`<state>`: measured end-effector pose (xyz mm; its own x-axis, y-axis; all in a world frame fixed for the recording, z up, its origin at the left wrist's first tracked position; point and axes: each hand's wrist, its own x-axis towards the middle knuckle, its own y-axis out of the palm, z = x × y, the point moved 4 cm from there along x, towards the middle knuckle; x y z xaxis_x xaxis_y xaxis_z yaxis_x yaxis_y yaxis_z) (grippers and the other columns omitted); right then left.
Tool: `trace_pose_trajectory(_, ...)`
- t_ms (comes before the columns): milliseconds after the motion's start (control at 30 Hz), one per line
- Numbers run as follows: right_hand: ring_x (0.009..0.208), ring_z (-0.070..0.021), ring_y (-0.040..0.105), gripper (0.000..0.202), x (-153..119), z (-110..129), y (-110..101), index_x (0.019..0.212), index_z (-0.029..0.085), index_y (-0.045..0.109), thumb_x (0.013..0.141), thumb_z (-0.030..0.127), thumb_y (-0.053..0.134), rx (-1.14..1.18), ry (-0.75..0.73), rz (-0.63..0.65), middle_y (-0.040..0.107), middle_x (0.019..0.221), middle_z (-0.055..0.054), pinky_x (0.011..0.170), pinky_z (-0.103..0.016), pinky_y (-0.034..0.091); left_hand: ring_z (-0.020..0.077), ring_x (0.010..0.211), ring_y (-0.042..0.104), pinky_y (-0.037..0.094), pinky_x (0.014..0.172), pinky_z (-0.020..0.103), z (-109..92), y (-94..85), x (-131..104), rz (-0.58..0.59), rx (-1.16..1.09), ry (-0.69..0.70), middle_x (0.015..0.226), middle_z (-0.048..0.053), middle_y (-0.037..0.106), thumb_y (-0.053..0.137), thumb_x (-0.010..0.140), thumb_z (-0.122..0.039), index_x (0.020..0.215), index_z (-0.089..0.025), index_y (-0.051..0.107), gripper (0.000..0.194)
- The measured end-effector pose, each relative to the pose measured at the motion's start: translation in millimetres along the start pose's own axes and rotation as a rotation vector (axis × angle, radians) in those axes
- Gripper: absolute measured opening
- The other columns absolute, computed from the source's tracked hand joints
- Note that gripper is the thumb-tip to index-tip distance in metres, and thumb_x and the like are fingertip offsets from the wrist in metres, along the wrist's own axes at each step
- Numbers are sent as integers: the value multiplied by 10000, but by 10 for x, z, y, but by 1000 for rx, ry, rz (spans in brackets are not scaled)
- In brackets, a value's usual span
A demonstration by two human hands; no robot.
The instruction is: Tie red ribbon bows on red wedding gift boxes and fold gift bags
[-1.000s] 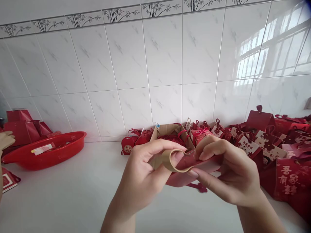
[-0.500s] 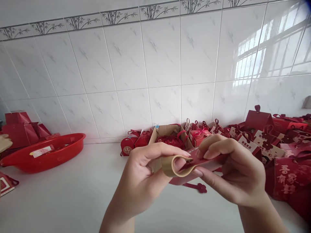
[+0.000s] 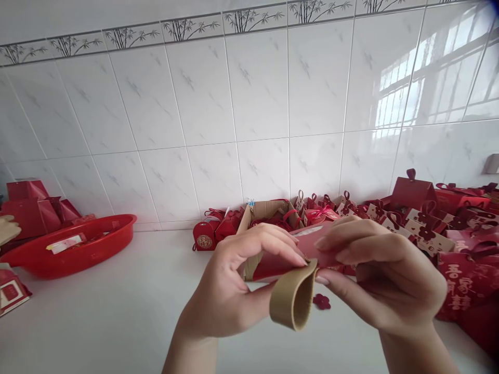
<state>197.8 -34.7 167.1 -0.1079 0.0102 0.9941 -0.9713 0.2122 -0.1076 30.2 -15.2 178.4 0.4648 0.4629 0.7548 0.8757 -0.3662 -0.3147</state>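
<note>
Between my hands is a red folded box (image 3: 273, 262), its panels partly hidden by my fingers. A tan strap (image 3: 286, 301) hangs from its near edge, bent into a loop. My left hand (image 3: 237, 280) pinches the box and the strap's base from the left, thumb behind the loop. From the right, my right hand (image 3: 382, 275) grips the box's edge between thumb and fingers, close to where the strap meets it. On the white table beneath lies a dark red flower-shaped piece (image 3: 322, 302), partly covered by the held items.
A red oval basket (image 3: 78, 259) stands at the left, with red boxes (image 3: 35, 215) behind it. Near the wall are a cardboard box (image 3: 245, 221) and small red boxes (image 3: 206, 236). Many red gift boxes (image 3: 413, 195) crowd the right. Another person's hand (image 3: 8, 229) shows at the left edge.
The tan strap has turned downward and now forms a closed loop below my fingers; my left thumb no longer shows inside it. More of the red box is visible. My right hand has moved slightly right.
</note>
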Motion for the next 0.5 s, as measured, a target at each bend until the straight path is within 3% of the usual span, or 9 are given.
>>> trace_pose_trajectory(267,876,-236,690,312,-33,-8,83,826,224,535,694,-18,681,58,73,-4,728,975,-53,696,-399,555,199,856,662,566,765,333,18,-8,11,-107,43,22,880,36,700,623,815,-78,830,-234,714,182)
trace_pose_trajectory(500,892,-235,687,322,-32,-16,79,852,218,540,688,-17,687,68,75,-8,730,953,-48,712,-392,553,203,855,656,547,775,336,15,-7,2,-115,92,38,843,27,697,604,835,-101,831,-244,706,176)
